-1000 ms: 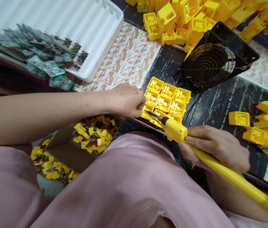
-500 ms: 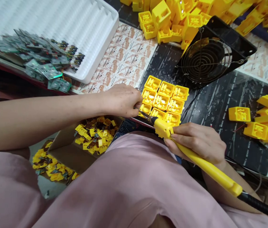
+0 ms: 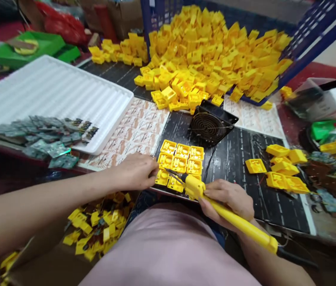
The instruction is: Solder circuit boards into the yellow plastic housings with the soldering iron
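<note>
My left hand (image 3: 136,171) rests at the table's front edge with its fingers closed, pinching at the left side of a block of yellow plastic housings (image 3: 181,161) laid in rows on the black mat. What the fingers pinch is too small to make out. My right hand (image 3: 229,200) is wrapped round a yellow soldering iron (image 3: 230,216). Its dark tip points left onto the block's lower left housing, close to my left fingertips.
A small black fan (image 3: 210,123) stands just behind the block. A big heap of yellow housings (image 3: 209,55) spills from a blue crate. More housings (image 3: 283,171) lie at right. A white tray (image 3: 51,95) holds green circuit boards (image 3: 48,139). A cardboard box of small yellow parts (image 3: 96,226) sits below the table edge.
The head camera tilted up, so the far heap, crate and right side came into view. Both hands stay at the block; the iron's tip shifted slightly left along the front row.
</note>
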A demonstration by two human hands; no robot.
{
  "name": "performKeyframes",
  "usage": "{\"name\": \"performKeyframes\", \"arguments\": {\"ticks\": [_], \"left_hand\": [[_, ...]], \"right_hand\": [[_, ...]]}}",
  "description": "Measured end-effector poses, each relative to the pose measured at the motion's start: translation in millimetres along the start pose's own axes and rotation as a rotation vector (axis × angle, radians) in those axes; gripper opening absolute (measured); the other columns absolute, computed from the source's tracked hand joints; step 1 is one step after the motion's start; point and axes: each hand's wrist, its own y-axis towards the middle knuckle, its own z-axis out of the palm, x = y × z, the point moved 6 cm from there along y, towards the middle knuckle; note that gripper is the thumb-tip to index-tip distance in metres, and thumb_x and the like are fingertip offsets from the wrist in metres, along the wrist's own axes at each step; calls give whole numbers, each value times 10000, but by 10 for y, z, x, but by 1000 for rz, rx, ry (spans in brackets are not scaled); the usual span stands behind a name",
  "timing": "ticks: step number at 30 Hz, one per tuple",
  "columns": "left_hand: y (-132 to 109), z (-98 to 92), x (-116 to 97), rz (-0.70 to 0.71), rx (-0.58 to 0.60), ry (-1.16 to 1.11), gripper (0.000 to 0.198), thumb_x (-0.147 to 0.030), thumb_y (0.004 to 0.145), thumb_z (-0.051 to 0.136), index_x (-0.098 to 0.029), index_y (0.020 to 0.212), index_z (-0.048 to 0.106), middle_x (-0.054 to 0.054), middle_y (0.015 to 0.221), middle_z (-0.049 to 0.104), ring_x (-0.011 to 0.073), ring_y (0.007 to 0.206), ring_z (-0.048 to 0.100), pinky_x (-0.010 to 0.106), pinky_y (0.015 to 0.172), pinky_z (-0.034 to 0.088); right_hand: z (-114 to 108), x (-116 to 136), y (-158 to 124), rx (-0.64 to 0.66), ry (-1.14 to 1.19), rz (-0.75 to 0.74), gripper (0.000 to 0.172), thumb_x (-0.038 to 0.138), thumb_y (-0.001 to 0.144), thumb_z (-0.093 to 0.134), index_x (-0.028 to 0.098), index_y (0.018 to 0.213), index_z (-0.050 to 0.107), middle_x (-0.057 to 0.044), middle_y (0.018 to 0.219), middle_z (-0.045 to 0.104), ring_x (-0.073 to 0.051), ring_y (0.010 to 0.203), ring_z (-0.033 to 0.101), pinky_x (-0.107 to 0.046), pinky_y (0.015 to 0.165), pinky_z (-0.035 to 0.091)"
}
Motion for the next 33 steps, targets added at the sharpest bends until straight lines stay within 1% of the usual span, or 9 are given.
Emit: {"name": "performKeyframes", "arguments": {"ticks": [3, 6, 11, 15, 19, 23, 27, 30, 33], "left_hand": [[-14, -10, -2, -7, -12, -3, 217, -196, 913, 562, -217, 940, 777, 70, 985, 820, 272, 983, 778, 361, 860, 563], [-42, -11, -29, -2, -22, 8, 217, -199, 929, 549, -206, 939, 766, 83, 995, 817, 280, 989, 777, 374, 876, 562], [-105, -14, -20, 13, -86, 26, 236, -200, 966, 548, -201, 935, 782, 96, 977, 825, 289, 974, 776, 414, 925, 554], [-165, 49, 91, 27, -132, -110, 271, -188, 998, 551, -243, 962, 814, 41, 999, 850, 249, 1003, 762, 460, 1112, 468], [-185, 126, 248, -34, -305, -312, 228, -236, 974, 587, -226, 1019, 810, 38, 1019, 848, 212, 982, 739, 442, 1174, 413], [-139, 168, 259, -65, -358, -347, 219, -273, 933, 593, -209, 960, 800, 33, 924, 827, 207, 932, 717, 421, 1147, 437], [-80, 95, 160, -82, -287, -233, 234, -251, 914, 580, -210, 920, 810, 36, 824, 798, 213, 851, 716, 410, 1061, 484], [-48, 45, 121, -112, -246, -175, 251, -241, 898, 572, -202, 946, 816, 44, 789, 777, 226, 833, 724, 369, 949, 517], [-28, 33, 122, -143, -234, -142, 275, -260, 887, 564, -207, 967, 821, 50, 809, 783, 246, 862, 738, 339, 856, 522]], "right_hand": [[-63, 8, -10, -100, -33, -1, 251, 124, 894, 706, 201, 1131, 675, -9, 805, 785, -146, 585, 734, -217, 542, 623], [-65, 4, -39, -119, -80, 49, 251, 174, 927, 693, 205, 1176, 677, -14, 819, 790, -159, 583, 735, -235, 521, 626], [-40, -27, -78, -136, -62, 94, 361, 169, 924, 707, 236, 1277, 672, -34, 903, 818, -172, 579, 736, -262, 492, 627], [-45, -78, -128, -160, -54, 157, 266, 188, 906, 765, 237, 1165, 727, -35, 902, 821, -182, 612, 755, -254, 487, 610], [-72, -84, -201, -262, 74, 168, 196, 144, 869, 822, 250, 1009, 735, 14, 786, 769, -169, 614, 740, -257, 533, 613], [-26, -51, -210, -172, 65, 166, 278, 125, 856, 834, 260, 1085, 750, 10, 803, 775, -170, 602, 726, -269, 500, 592], [4, -15, -200, -32, -41, 198, 390, 168, 877, 831, 269, 1242, 735, -21, 916, 816, -186, 653, 756, -288, 529, 625], [32, 43, -190, -7, 40, 114, 313, 133, 861, 833, 227, 1139, 726, -20, 865, 806, -183, 658, 762, -274, 554, 644], [75, 66, -183, -3, 51, 72, 239, 125, 837, 862, 207, 986, 694, -10, 782, 773, -173, 636, 755, -245, 513, 617]]}}
